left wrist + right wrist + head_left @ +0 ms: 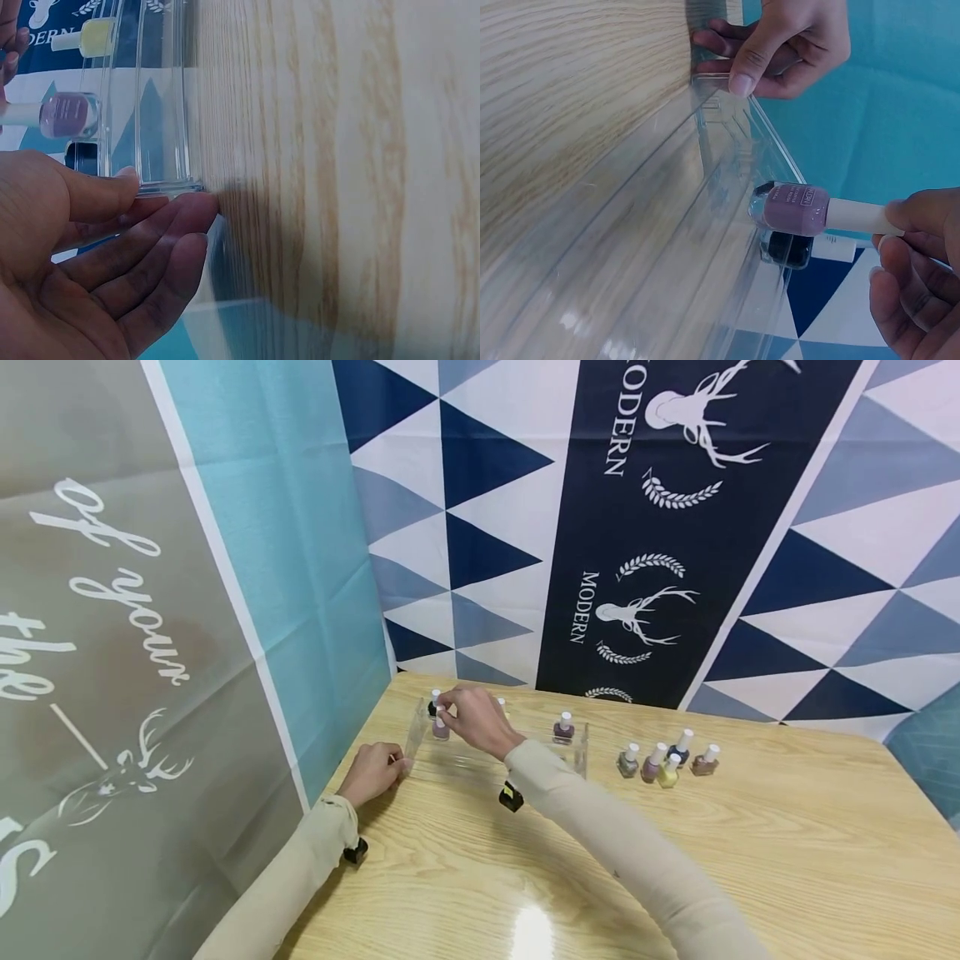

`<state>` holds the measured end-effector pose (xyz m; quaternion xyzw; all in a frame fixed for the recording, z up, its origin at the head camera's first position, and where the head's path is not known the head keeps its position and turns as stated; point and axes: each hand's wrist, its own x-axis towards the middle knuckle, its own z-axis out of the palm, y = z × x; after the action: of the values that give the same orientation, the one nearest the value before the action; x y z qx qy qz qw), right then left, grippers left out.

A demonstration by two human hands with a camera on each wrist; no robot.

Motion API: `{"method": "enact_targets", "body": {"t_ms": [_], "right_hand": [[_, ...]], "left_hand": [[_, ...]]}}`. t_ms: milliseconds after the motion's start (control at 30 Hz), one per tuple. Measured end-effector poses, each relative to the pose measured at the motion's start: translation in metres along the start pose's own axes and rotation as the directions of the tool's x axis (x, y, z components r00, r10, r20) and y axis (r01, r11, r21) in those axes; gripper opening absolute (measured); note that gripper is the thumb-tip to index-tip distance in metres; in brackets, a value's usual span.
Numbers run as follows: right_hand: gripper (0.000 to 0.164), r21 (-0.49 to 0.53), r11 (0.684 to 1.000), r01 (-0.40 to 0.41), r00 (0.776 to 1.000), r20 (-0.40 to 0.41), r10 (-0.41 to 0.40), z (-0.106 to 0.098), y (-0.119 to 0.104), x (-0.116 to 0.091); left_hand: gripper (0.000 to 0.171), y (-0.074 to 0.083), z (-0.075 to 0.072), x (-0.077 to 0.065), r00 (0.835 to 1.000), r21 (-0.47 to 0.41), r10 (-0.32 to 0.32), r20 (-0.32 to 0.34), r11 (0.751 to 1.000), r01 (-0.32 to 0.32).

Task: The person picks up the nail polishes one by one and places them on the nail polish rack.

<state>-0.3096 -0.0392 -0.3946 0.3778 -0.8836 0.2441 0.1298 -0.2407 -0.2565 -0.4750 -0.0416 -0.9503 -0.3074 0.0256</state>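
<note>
A clear stepped display rack stands toward the back of the table. My left hand pinches its left end between thumb and fingers. By its white cap, my right hand holds a mauve nail polish bottle over the rack's left part. Right behind that bottle is a dark nail polish bottle with a white cap, at the rack's back. Farther along the rack are a yellow nail polish bottle and a dark plum one. My right hand partly covers the rack's back row in the head view.
Several nail polish bottles stand grouped on the wooden table right of the rack, among them a yellow one and a brownish one. Patterned fabric hangs behind the table, and a grey and teal cloth hangs along the left.
</note>
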Motion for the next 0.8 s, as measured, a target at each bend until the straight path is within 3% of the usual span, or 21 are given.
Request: {"method": "enact_targets", "body": {"t_ms": [800], "right_hand": [[0.013, -0.042, 0.999, 0.025, 0.998, 0.057, -0.023, 0.021, -0.005, 0.008]], "left_hand": [[0.027, -0.002, 0.001, 0.001, 1.0, -0.01, 0.012, -0.004, 1.0, -0.012]]}}
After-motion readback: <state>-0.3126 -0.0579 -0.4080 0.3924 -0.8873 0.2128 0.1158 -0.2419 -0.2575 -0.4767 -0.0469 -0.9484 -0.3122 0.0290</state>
